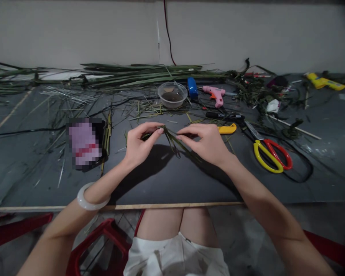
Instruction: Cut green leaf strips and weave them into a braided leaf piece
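Observation:
Thin green leaf strips (172,141) stretch between my two hands over the front middle of the dark table. My left hand (142,141) pinches them between thumb and forefinger where they come together. With the thumb and fingertips closed, my right hand (204,141) grips a strand of the same strips from the other side. Loose strip ends hang down between the hands. Just behind my right hand lies a yellow-handled cutter (227,129), partly hidden by it. Scissors (271,155) with one yellow and one red handle rest to the right.
A phone (84,143) lies at left. Behind my hands stand a clear plastic bowl (172,100), a blue tape roll (192,88), a pink glue gun (215,94) and a black marker (224,115). Long green leaves (143,74) run along the wall. A yellow glue gun (324,81) lies far right.

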A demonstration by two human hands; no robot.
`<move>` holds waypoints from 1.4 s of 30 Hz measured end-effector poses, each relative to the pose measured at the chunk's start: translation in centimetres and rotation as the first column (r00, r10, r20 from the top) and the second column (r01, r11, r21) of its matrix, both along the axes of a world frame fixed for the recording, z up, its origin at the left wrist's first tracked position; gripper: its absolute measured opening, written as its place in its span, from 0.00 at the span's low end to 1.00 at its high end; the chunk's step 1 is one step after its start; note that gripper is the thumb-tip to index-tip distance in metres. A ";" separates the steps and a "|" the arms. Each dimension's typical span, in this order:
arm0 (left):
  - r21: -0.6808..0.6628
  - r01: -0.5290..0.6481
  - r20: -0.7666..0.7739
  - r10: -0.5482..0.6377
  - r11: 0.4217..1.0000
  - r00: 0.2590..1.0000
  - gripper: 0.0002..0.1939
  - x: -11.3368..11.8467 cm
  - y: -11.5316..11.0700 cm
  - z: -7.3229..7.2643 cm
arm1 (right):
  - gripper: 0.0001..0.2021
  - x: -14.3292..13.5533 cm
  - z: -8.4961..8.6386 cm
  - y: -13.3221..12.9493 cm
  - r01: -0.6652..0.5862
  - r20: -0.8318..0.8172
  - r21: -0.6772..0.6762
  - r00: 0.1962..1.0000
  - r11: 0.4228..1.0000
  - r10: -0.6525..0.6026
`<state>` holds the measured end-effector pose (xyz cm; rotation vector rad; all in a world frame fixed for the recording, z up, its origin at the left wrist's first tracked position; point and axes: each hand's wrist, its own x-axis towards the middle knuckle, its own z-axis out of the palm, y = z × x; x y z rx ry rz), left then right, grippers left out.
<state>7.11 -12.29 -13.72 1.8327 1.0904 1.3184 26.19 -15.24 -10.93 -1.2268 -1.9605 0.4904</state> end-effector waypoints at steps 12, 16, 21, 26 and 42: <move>0.223 -0.136 0.171 0.099 0.965 0.980 0.11 -1.0 0.8 4.7 | 0.04 -2.8 9.0 1.5 -0.195 -0.069 -0.331 0.981 0.923 0.182; 0.280 -0.116 0.135 0.081 0.953 0.988 0.10 -1.4 1.7 6.1 | 0.09 -3.1 10.2 1.8 -0.306 -0.265 -0.595 0.948 0.743 0.178; 0.301 -0.116 0.171 0.066 0.947 0.983 0.12 -1.0 2.4 6.8 | 0.12 -3.2 10.5 1.5 -0.403 -0.465 -0.714 0.884 0.572 0.044; 0.279 -0.155 0.131 0.122 0.948 0.984 0.13 -0.3 2.4 7.5 | 0.11 -3.1 10.7 0.3 -0.491 -0.590 -0.690 0.807 0.532 -0.021; 0.279 -0.128 0.139 0.092 0.952 0.986 0.15 0.1 3.3 8.3 | 0.08 -4.1 11.1 -3.0 -0.626 -0.689 -0.689 0.722 0.365 -0.064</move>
